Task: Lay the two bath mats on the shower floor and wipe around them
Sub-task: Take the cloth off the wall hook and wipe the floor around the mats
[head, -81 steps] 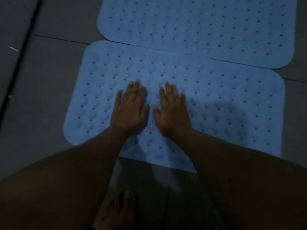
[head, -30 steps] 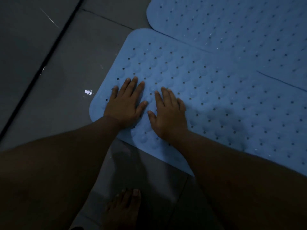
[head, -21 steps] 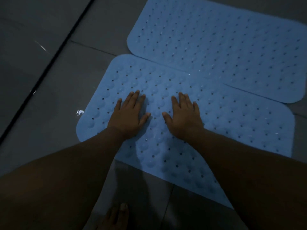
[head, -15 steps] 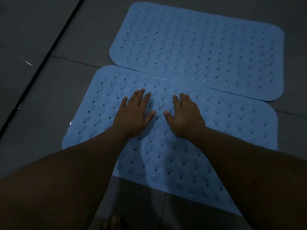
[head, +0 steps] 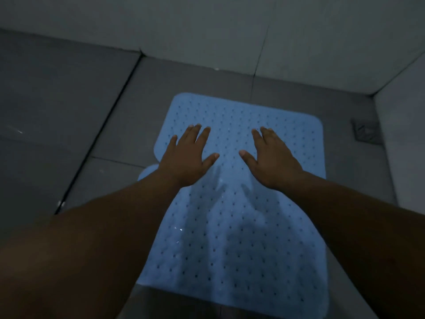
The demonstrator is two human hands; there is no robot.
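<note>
Two light blue bath mats with small holes lie flat on the dark tiled shower floor, end to end. The far mat (head: 232,113) reaches toward the back wall; the near mat (head: 230,249) runs down to the bottom of the view. My left hand (head: 187,157) and my right hand (head: 271,160) are held palm down with fingers straight and spread, over where the two mats meet. Their shadows fall on the near mat, so they seem lifted off it. Neither hand holds anything.
Pale walls (head: 207,31) close the floor at the back and right, meeting in a corner. A square floor drain (head: 365,132) sits right of the far mat. A dark groove (head: 103,130) runs diagonally across the floor on the left.
My hands were pressed flat on the near mat, close together; now they are spread apart and farther forward, seemingly raised. The view has tilted up, showing the walls and the drain.
</note>
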